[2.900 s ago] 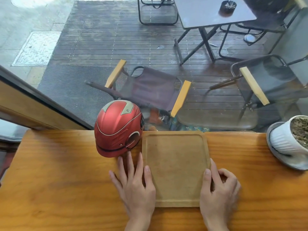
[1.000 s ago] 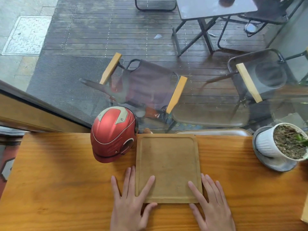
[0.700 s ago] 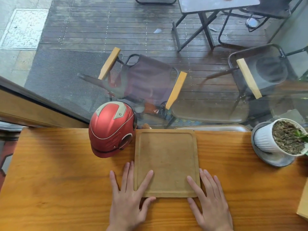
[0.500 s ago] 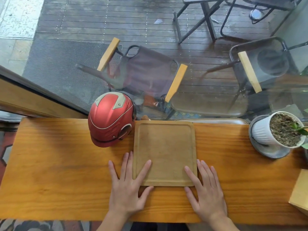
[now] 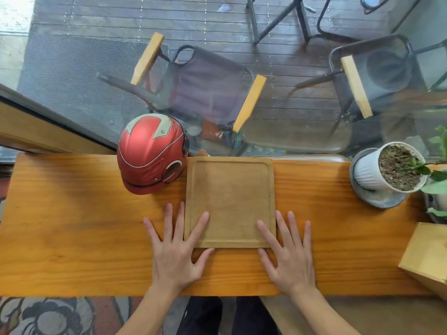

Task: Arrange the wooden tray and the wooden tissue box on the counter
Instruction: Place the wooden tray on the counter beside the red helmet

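A square wooden tray lies flat in the middle of the orange wooden counter, its far edge at the window. My left hand lies flat at the tray's near left corner, fingers spread, the index finger resting inside the tray and the thumb along its near edge. My right hand lies flat at the near right corner in the same way. Neither hand grips anything. The light wooden tissue box stands at the counter's far right end, partly cut off by the frame.
A red helmet sits right against the tray's left far corner. A white ribbed plant pot on a grey saucer stands at the right. A glass window runs along the counter's far edge, with chairs outside. A patterned rug lies below the near edge.
The view has pulled back, so the counter's near edge and more of the tissue box show. Both hands slid from the tray's sides to its near corners and stay flat there.
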Tool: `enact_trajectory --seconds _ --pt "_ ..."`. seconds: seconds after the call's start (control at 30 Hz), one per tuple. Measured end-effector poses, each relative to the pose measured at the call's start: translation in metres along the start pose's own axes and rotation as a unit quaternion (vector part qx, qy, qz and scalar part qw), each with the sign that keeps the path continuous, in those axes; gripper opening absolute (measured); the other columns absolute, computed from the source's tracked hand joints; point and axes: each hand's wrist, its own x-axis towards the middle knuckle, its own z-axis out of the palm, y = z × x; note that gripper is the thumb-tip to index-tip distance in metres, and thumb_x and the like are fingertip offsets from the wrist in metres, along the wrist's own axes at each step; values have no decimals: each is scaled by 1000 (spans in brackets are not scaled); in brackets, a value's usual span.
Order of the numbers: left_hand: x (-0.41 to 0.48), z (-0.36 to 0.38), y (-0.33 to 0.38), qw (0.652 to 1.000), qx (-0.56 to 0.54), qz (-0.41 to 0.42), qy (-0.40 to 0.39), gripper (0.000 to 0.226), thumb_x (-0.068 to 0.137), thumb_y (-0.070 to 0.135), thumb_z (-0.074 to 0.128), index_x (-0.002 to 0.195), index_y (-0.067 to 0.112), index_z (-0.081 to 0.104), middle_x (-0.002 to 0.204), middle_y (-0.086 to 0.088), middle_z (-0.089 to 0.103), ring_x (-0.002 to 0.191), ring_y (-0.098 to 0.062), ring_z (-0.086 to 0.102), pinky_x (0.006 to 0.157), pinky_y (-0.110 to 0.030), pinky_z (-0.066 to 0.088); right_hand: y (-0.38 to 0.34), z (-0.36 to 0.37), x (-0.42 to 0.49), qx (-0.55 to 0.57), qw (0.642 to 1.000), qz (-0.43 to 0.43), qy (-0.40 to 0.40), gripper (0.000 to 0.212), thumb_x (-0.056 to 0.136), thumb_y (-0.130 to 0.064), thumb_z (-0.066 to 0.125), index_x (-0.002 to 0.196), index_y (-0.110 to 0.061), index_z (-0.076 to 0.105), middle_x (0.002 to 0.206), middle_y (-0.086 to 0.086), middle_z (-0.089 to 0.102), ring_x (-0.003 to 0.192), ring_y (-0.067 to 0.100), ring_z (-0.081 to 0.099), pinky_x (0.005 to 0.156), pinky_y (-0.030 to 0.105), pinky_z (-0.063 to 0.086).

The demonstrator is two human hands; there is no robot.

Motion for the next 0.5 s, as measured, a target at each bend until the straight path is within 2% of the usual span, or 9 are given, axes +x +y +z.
enact_trajectory --seconds 0.1,0.2,0.27,0.4,0.5 --pt "0 0 1 1000 5 -7 -7 83 83 76 39 156 40 25 167 -16 18 154 -43 12 109 -82 6 0 2 -1 -29 1000 10 0 62 96 -60 34 155 -44 27 167 4 24 155 39 13 115 75 2" --pt "0 -3 3 1000 11 -22 -11 84 81 78 40 155 43 24 167 -14 20 155 -40 14 109 -83 4 0 1 0 -40 999 16 -1 64 93 -59 38 155 -45 25 167 3 24 155 39 12 111 81 4" --pt "-1 -5 5 999 14 -31 -21 86 80 78 44 155 44 23 167 -13 20 155 -40 12 107 -84 4 -1 0 -1 -38 999 14 -5 64 94 -59 36 155 -46 22 166 3 25 155 38 12 109 82 5" --pt "-6 -4 15 996 9 -86 -35 85 80 76 44 155 46 20 168 -14 14 153 -48 4 105 -86 2 1 -1 0 -37 999 16 -13 60 98 -62 20 156 -47 18 166 4 25 155 39 13 110 81 4" --pt "-9 -2 17 994 7 -101 -37 84 81 75 45 155 45 20 168 -17 11 153 -49 4 104 -87 2 -2 -2 0 -32 999 16 -13 61 97 -62 21 156 -47 15 165 4 24 154 39 14 110 81 5"
